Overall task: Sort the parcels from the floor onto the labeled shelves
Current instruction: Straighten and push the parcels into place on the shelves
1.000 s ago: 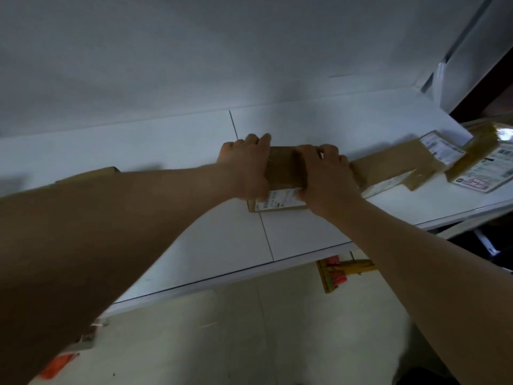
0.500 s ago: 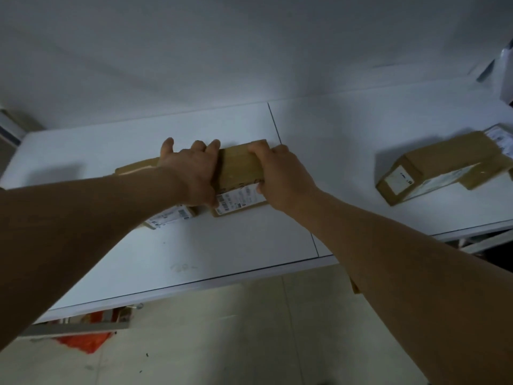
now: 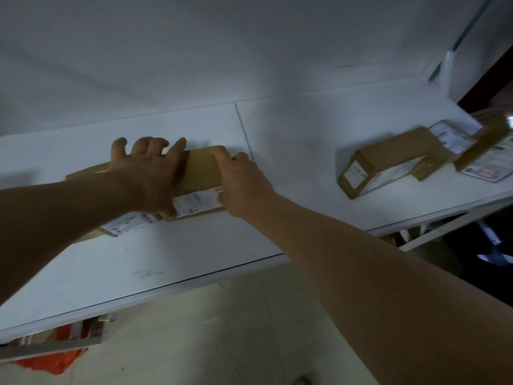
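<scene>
A brown cardboard parcel (image 3: pixel 202 170) with a white label on its front face lies on the white shelf (image 3: pixel 194 245). It sits right beside a second labelled parcel (image 3: pixel 127 221), which is mostly hidden under my left forearm. My right hand (image 3: pixel 241 184) grips the parcel's right end, fingers over the top and back. My left hand (image 3: pixel 147 173) rests on its left end. The fingers are spread and stretched out past the back edge, and the thumb is against the front face.
Further right on the same shelf lie a long brown box (image 3: pixel 388 162), a flat labelled parcel (image 3: pixel 449 137) and another parcel (image 3: pixel 488 154) at the frame's edge. A white wall backs the shelf. Below are a pale floor and an orange bag (image 3: pixel 52 362).
The parcel was carried left along the shelf and set down beside the left parcel. My left hand's fingers, curled over the back edge before, are now splayed. My right hand keeps its grip.
</scene>
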